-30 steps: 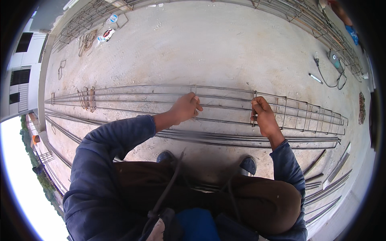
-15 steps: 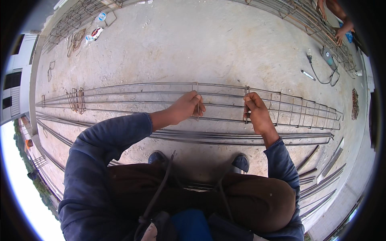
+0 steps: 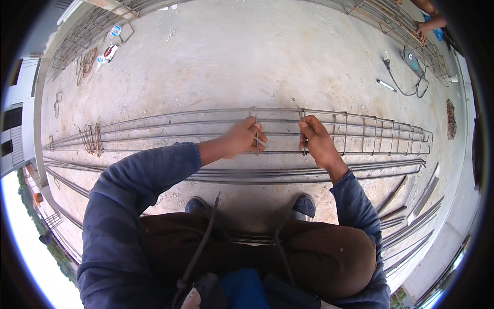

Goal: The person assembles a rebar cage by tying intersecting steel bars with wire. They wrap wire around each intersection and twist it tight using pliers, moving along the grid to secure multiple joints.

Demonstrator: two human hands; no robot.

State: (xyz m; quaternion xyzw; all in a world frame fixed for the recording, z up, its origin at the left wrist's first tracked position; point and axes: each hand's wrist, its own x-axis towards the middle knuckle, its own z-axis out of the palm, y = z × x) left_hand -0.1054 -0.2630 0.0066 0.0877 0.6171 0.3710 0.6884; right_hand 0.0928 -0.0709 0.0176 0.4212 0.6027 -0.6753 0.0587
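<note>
A long rebar cage (image 3: 206, 122) lies across the floor in front of me, its parallel bars running left to right. My left hand (image 3: 241, 138) is closed on a thin rectangular stirrup (image 3: 256, 113) that crosses the bars. A short way to the right, my right hand (image 3: 320, 144) pinches another stirrup (image 3: 302, 114) standing across the same bars. Past my right hand, several more stirrups (image 3: 374, 136) are spaced along the cage. A bunch of loose stirrups (image 3: 90, 140) hangs around the bars near the left end.
Loose rebars (image 3: 247, 178) lie between the cage and my shoes (image 3: 303, 206). An angle grinder (image 3: 411, 60) with its cord and a white marker-like stick (image 3: 386, 85) lie at the far right. Another person's hand (image 3: 423, 32) touches a second cage (image 3: 378, 19). Plastic containers (image 3: 109, 52) sit far left.
My left hand and its stirrup have moved right along the bars, so the gap to the right-hand stirrup is smaller. My right hand stays at its stirrup. The whole view has shifted slightly.
</note>
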